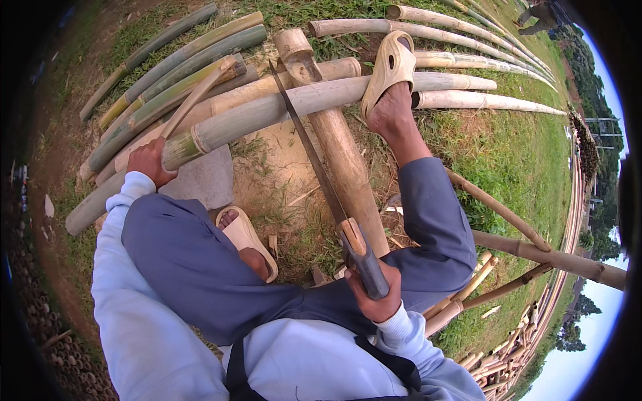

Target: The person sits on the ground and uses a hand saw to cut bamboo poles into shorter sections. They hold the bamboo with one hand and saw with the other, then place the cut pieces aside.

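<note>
A bamboo pole lies slanting in front of me across a thicker bamboo support. My left hand is closed around the pole's near left part, and a split bamboo strip slants away from its knuckles. Whether those fingers also grip the strip is hard to tell. In my right hand, closed round the grip, is a handsaw. Its long dark blade crosses the pole beside the support, tip pointing away. My right foot in a cream clog presses on the pole farther right.
Several cut bamboo lengths lie at the far left, and long poles stretch to the right over grass. A grey stone block sits under the pole. My other clog rests on sawdust-strewn ground. Bamboo framing stands at right.
</note>
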### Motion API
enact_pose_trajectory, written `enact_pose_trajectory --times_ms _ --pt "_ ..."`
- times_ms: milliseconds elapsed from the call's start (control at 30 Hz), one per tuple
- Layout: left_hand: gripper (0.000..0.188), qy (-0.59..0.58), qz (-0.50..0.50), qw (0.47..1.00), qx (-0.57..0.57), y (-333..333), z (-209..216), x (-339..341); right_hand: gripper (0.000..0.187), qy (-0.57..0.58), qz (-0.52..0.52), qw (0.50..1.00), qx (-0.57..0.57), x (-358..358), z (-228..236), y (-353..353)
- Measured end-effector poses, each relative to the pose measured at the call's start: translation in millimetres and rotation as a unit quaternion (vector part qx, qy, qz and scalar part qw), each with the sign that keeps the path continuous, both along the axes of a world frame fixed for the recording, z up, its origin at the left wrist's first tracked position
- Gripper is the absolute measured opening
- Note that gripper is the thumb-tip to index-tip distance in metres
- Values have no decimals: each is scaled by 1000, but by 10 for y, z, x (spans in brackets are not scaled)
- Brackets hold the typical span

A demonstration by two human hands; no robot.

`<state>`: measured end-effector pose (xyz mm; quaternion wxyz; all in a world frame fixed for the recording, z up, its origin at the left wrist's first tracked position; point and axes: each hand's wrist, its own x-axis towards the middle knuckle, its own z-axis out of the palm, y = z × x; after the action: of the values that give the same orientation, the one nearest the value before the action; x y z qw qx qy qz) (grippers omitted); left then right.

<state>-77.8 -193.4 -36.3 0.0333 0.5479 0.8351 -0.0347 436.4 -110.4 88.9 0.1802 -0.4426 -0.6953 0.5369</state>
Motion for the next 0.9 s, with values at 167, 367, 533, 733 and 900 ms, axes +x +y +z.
enact_pose_trajectory --times_ms 167,367,533,733,900 --pt "66 1 -17 999 38 6 11 39 26 -65 16 997 43 11 383 -60" --pt "69 -13 -8 1000 -11 224 124 171 19 6 1 998 61 -1406 -573 1364" --pt "69 6 -4 1000 1 279 253 -68 16 34 -1 999 35 -1044 -375 913" --pt "71 4 -23 1000 10 7 62 75 28 -65 9 998 -8 141 369 -113" --pt "73 -12 -6 999 -36 -109 63 133 22 -15 15 1000 10 -497 -132 521"
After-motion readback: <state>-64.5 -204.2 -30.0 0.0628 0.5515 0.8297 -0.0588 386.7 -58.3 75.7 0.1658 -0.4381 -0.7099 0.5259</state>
